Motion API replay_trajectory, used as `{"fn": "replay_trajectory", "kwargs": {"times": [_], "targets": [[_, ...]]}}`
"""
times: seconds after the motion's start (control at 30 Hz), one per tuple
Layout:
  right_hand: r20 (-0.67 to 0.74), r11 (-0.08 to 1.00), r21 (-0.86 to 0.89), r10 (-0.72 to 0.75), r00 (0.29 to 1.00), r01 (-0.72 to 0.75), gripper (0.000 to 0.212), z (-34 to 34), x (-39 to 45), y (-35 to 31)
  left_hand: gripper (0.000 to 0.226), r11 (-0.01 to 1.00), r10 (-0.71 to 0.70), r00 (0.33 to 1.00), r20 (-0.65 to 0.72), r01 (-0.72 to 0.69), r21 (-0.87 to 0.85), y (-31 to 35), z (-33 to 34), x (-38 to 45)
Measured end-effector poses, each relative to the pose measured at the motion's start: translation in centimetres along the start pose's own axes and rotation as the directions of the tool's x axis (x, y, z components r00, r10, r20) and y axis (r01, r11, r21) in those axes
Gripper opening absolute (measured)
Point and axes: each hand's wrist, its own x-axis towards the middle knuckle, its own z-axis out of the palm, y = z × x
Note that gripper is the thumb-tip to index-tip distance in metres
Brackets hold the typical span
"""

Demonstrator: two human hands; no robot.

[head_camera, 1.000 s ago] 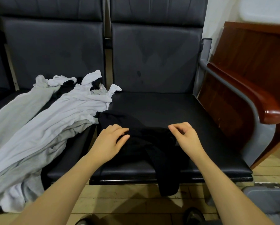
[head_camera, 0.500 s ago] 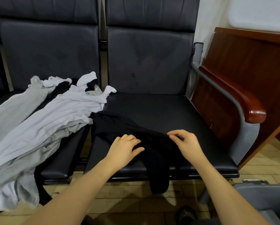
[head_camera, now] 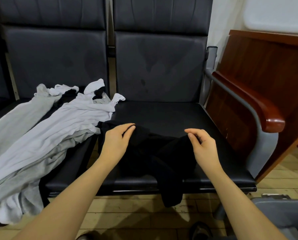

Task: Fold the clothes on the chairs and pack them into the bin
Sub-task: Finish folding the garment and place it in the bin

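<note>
Black garment (head_camera: 155, 153) lies bunched on the chair seat (head_camera: 170, 115) — left hand (head_camera: 116, 142) and right hand (head_camera: 202, 146) each pinch its upper edge, likely to spread it for folding.

A crumpled black garment (head_camera: 150, 153) is spread on the right chair seat (head_camera: 188, 116), one end draped over its front edge, beside heaped pale grey clothes (head_camera: 46, 129).

1. Bare seat (head_camera: 162, 115) lies open behind the black garment (head_camera: 155, 153).
2. The backrest (head_camera: 160, 63) closes the far side.
3. An armrest (head_camera: 248, 101) bounds the right.
4. White clothes (head_camera: 58, 125) crowd the left.
</note>
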Motion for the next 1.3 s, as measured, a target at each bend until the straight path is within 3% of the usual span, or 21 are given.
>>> {"fn": "replay_trajectory", "kwargs": {"times": [0.13, 0.23, 0.33, 0.5, 0.57, 0.63, 0.73, 0.8, 0.9, 1.03, 1.13, 1.3], "targets": [[0.034, 0.993, -0.09, -0.077, 0.996, 0.08, 0.02, 0.5, -0.1, -0.5, 0.027, 0.995, 0.001, 1.0, -0.018, 0.001, 0.095, -0.6, -1.7, 0.0], [0.148, 0.942, -0.304, -0.101, 0.984, 0.142, 0.017, 1.6, -0.6, -0.4, 0.029, 0.963, -0.006, 1.0, 0.0, 0.005, 0.268, -1.2, -2.9, -0.6], [0.297, 0.873, -0.386, -0.189, 0.936, 0.299, 0.018, 2.9, -1.8, -1.1, 0.033, 0.904, -0.069, 0.998, 0.015, 0.056, 0.423, -2.0, -4.3, -1.6], [0.465, 0.81, -0.49, -0.07, 0.882, 0.323, 0.043, 5.8, -3.5, -2.3, 0.034, 0.826, -0.115, 0.99, 0.081, 0.05, 0.561, -4.2, -6.0, -3.7], [0.508, 0.757, -0.538, -0.059, 0.859, 0.37, 0.042, 6.7, -4.1, -2.1, 0.033, 0.819, -0.107, 0.989, 0.105, 0.027, 0.573, -4.9, -6.4, -4.2], [0.48, 0.788, -0.515, -0.062, 0.875, 0.338, 0.031, 7.2, -4.1, -2.1, 0.032, 0.832, -0.099, 0.991, 0.09, 0.033, 0.553, -5.2, -6.8, -4.4], [0.315, 0.929, -0.294, -0.126, 0.94, 0.224, 0.017, 7.1, -3.2, -2.2, 0.029, 0.85, -0.077, 0.995, 0.055, 0.037, 0.525, -5.4, -7.5, -4.3], [0.19, 0.969, -0.162, -0.154, 0.97, 0.186, 0.017, 6.4, -2.4, -2.6, 0.025, 0.851, -0.049, 0.996, 0.077, 0.002, 0.526, -5.6, -7.9, -4.3], [0.132, 0.992, -0.042, -0.115, 0.985, 0.121, 0.026, 4.9, -2.2, -3.3, 0.026, 0.817, 0.001, 0.986, 0.167, -0.097, 0.568, -5.9, -8.0, -4.5], [0.2, 0.986, -0.146, -0.053, 0.978, 0.083, 0.026, 4.8, -2.3, -2.0, 0.043, 0.763, 0.136, 0.965, 0.223, -0.246, 0.598, -5.7, -6.8, -4.5], [0.214, 0.974, -0.216, -0.025, 0.977, 0.073, 0.022, 5.3, -2.1, -1.4, 0.045, 0.767, 0.212, 0.917, 0.338, -0.371, 0.524, -5.5, -4.9, -3.8], [0.192, 0.943, -0.312, -0.057, 0.98, 0.116, 0.022, 5.6, -1.8, -0.6, 0.045, 0.756, 0.12, 0.885, 0.449, -0.375, 0.536, -5.9, -1.4, -3.0]]}}
